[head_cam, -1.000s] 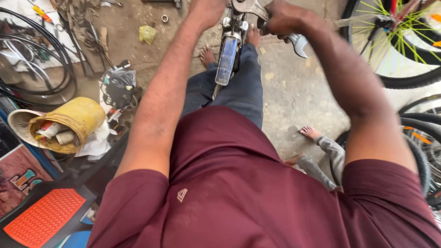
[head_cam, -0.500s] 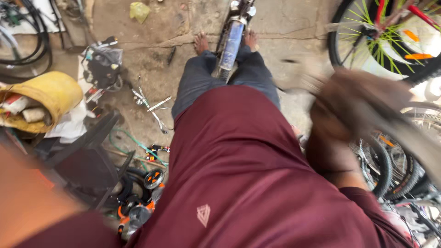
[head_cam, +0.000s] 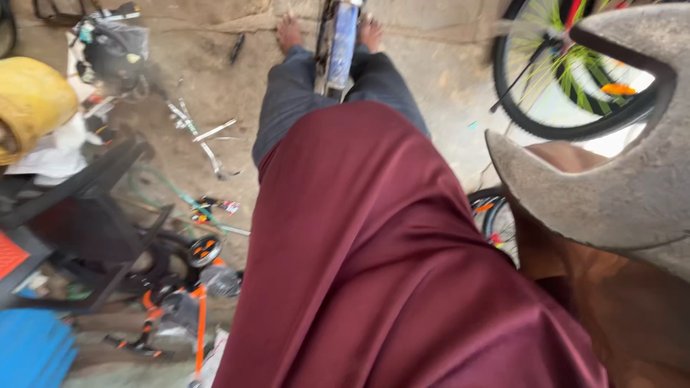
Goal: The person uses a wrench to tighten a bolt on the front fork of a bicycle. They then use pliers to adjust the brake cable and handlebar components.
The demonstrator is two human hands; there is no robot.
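A bicycle frame point(head_cam: 341, 44) stood between your feet, ahead of you. A spanner point(head_cam: 611, 172) was close to the camera at right (partly covering a wheel point(head_cam: 568, 86) behind). Tools point(head_cam: 198, 136) lay left on the ground.

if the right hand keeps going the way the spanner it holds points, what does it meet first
The right hand holds a big open-ended spanner close to the camera, its open end pointing up-left. The bicycle wheel lies first in that line, though depth is unclear and the wheel looks well beyond it.
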